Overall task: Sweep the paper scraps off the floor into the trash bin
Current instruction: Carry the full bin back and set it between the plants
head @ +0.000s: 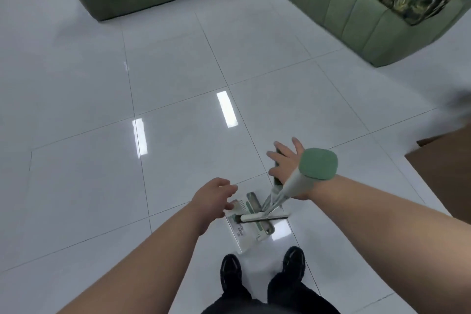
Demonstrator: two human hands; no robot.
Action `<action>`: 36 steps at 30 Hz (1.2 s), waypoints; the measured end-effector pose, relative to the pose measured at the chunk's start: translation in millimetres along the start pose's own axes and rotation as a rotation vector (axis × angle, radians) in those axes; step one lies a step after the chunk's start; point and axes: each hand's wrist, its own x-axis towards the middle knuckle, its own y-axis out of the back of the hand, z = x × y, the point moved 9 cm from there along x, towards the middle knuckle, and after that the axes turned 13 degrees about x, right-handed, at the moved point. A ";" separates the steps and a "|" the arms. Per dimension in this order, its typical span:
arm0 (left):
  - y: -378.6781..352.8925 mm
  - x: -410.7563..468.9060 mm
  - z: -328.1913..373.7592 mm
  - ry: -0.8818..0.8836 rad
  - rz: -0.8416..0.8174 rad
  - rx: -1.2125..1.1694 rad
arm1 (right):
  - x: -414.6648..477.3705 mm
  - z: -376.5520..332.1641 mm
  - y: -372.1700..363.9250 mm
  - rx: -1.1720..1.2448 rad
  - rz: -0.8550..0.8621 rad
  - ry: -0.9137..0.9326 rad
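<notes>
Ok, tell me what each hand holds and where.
Left hand holds nothing. Right hand rests, fingers spread, on a dark green handle; no grip shows.

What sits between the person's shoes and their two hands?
In the head view, a white-and-green dustpan lies there, with the broom head across it.

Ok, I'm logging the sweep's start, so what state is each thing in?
Dustpan: on the floor by the shoes.
Green-capped handle: standing up, no hand round it.
Left hand: loosely open, empty, near the dustpan.
Right hand: fingers spread over a dark handle, grip unclear.
</notes>
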 end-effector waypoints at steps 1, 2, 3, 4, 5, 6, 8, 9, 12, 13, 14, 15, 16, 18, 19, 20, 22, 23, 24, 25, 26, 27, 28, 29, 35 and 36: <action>2.4 0.1 -4.8 0.012 0.014 -0.005 | 8.8 -1.7 -6.3 -0.086 -0.038 0.006; 4.0 -0.1 -9.5 0.024 0.025 -0.015 | 14.5 -3.5 -7.8 -0.148 -0.046 0.015; 5.4 -0.4 -13.0 0.032 0.038 -0.026 | 18.5 -5.0 -6.1 -0.185 -0.018 0.030; 6.4 0.1 -14.7 0.034 0.050 -0.033 | 19.8 -5.7 -2.6 -0.207 0.022 0.043; 6.6 0.2 -15.4 0.032 0.056 -0.034 | 15.5 -5.1 3.1 -0.207 0.059 0.040; 6.0 -0.1 -14.8 0.030 0.059 -0.033 | 7.9 -2.3 5.6 -0.188 0.076 0.021; 2.4 -2.3 -9.4 0.011 0.052 -0.023 | -15.4 12.4 1.9 -0.025 0.049 -0.094; -0.4 -3.2 -5.2 -0.001 0.043 -0.016 | -28.0 19.9 -3.1 0.078 0.043 -0.161; -11.9 -3.4 13.6 -0.048 -0.003 0.031 | -66.6 40.4 -14.9 0.446 0.081 -0.355; -16.8 -3.2 21.5 -0.068 -0.019 0.046 | -79.0 48.9 -20.2 0.608 0.109 -0.449; -22.7 -3.0 30.1 -0.091 -0.038 0.064 | -93.9 55.9 -24.3 0.746 0.140 -0.542; -29.6 -2.8 39.5 -0.118 -0.059 0.087 | -109.3 62.5 -26.7 0.853 0.183 -0.622; -37.5 -3.3 49.5 -0.145 -0.082 0.114 | -124.3 69.1 -29.9 0.943 0.241 -0.687; -56.3 -7.1 69.5 -0.193 -0.131 0.170 | -157.8 79.0 -41.3 1.170 0.345 -0.830; -67.8 -10.5 80.4 -0.220 -0.157 0.198 | -175.9 84.8 -54.1 1.329 0.413 -0.927; -81.2 -15.1 92.7 -0.250 -0.183 0.227 | -196.3 89.7 -67.0 1.505 0.504 -1.024; -111.3 -27.1 118.0 -0.315 -0.230 0.286 | -238.3 95.8 -90.5 1.761 0.722 -1.174; -128.8 -34.3 131.5 -0.355 -0.252 0.316 | -259.0 96.9 -101.4 1.849 0.806 -1.231; -147.4 -43.2 144.7 -0.395 -0.276 0.347 | -279.5 97.7 -111.7 1.923 0.874 -1.280; -167.3 -53.2 157.1 -0.430 -0.301 0.372 | -298.8 99.1 -123.6 1.977 0.933 -1.315; -188.2 -63.7 167.8 -0.462 -0.325 0.397 | -319.2 100.1 -134.5 2.014 0.986 -1.350; -209.4 -74.2 177.3 -0.491 -0.350 0.420 | -337.9 103.1 -146.4 2.032 1.031 -1.380; -231.6 -85.7 185.6 -0.519 -0.379 0.448 | -356.6 105.3 -157.9 2.042 1.073 -1.404; -254.4 -97.2 192.5 -0.544 -0.408 0.480 | -375.3 107.1 -170.9 2.044 1.110 -1.429; -393.3 -159.2 221.9 -0.686 -0.509 0.668 | -484.1 117.2 -251.1 2.028 1.226 -1.542; -420.6 -170.3 223.8 -0.704 -0.522 0.696 | -505.8 121.2 -266.5 2.003 1.224 -1.579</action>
